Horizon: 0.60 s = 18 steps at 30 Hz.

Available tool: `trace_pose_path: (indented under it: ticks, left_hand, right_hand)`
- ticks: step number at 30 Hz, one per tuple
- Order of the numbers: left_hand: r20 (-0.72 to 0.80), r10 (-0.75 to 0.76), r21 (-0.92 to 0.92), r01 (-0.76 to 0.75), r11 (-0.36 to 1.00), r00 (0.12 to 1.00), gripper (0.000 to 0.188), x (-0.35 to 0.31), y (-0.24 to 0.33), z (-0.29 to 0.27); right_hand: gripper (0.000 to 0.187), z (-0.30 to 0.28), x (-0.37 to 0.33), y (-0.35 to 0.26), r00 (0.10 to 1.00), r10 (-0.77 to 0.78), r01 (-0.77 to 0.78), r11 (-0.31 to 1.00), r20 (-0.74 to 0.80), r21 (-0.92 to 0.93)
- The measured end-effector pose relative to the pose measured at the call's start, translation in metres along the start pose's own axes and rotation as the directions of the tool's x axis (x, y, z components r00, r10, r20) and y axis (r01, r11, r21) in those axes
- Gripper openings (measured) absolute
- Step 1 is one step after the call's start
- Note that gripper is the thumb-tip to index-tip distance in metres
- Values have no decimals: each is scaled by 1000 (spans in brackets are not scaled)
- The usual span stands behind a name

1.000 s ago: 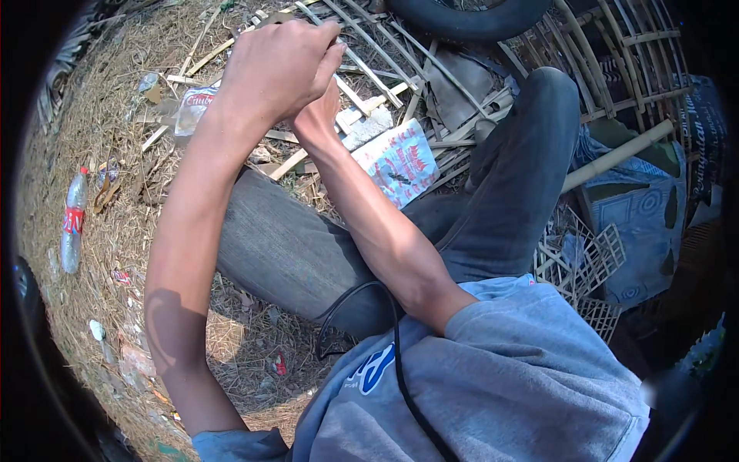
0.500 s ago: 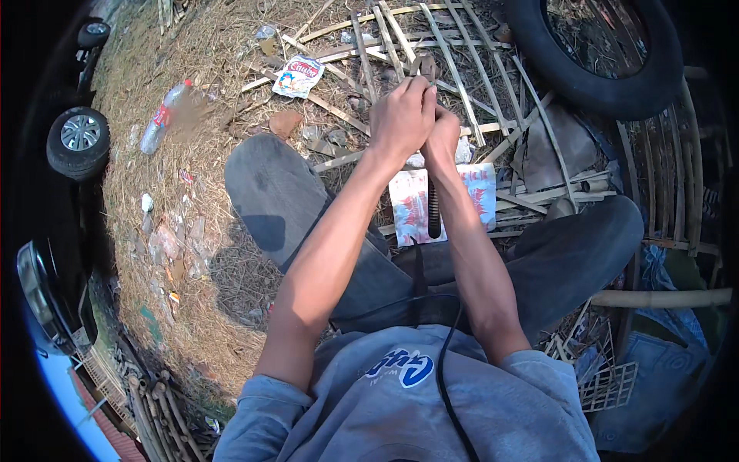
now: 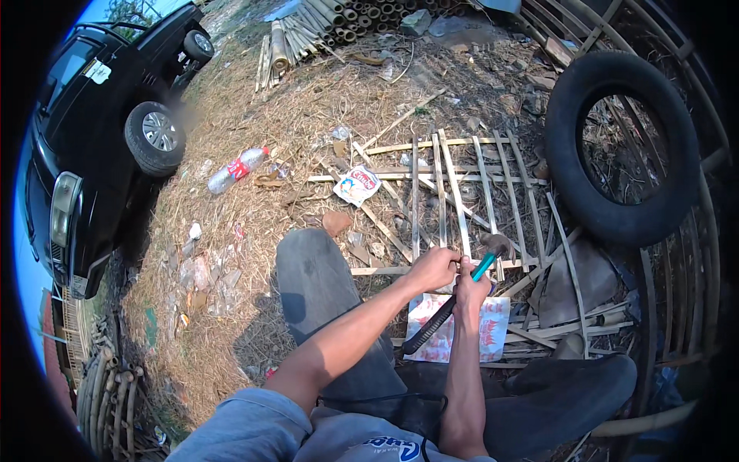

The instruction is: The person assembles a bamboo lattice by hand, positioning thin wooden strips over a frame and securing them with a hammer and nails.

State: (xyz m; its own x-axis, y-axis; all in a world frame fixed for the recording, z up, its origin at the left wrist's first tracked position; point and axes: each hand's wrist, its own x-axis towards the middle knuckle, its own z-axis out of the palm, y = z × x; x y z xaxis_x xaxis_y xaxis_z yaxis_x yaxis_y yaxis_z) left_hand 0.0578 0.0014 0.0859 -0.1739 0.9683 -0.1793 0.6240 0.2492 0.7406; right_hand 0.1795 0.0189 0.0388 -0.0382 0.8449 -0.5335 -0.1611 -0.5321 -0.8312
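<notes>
My right hand [image 3: 471,289] is closed round a claw hammer, whose teal shaft [image 3: 483,266] points up and right to its head; the black ribbed grip [image 3: 429,326] slants down left below the hand. Beside it, my left hand [image 3: 433,269] is closed, thumb and fingertips pinched at the lower end of a pale bamboo slat [image 3: 453,189]. What they pinch is too small to make out. That slat belongs to a lattice of bamboo strips [image 3: 504,179] lying on the ground. Under my forearms lies a red-and-white printed packet or sheet [image 3: 493,327].
A black tyre [image 3: 566,154] lies at the right beside the lattice. To the left are a plastic bottle [image 3: 231,171], a white packet [image 3: 356,185] and a parked dark vehicle [image 3: 108,100]. Bamboo poles [image 3: 331,19] are piled at the back. My bent knee [image 3: 312,254] flanks the work.
Both hands have moved from the lattice's far side to its near edge. The hammer has swung from pointing away to a slant. My view has tilted up, showing more ground beyond.
</notes>
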Motion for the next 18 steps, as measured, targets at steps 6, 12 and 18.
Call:
trace_pose_path:
  ticks: [6,12,18]
  left_hand:
    - [-42,-183,-150,175,973,982,27,-1,35,10]
    - [-228,-328,-379,227,897,917,23,-13,13,19]
    - [-235,-428,-593,220,775,873,26,-17,-12,31]
  right_hand:
    - [34,-3,4,4,973,-188,175,979,-135,-100]
    - [38,22,-19,2,954,-288,265,940,-85,-215]
    - [34,35,-22,2,948,-316,307,894,28,-326]
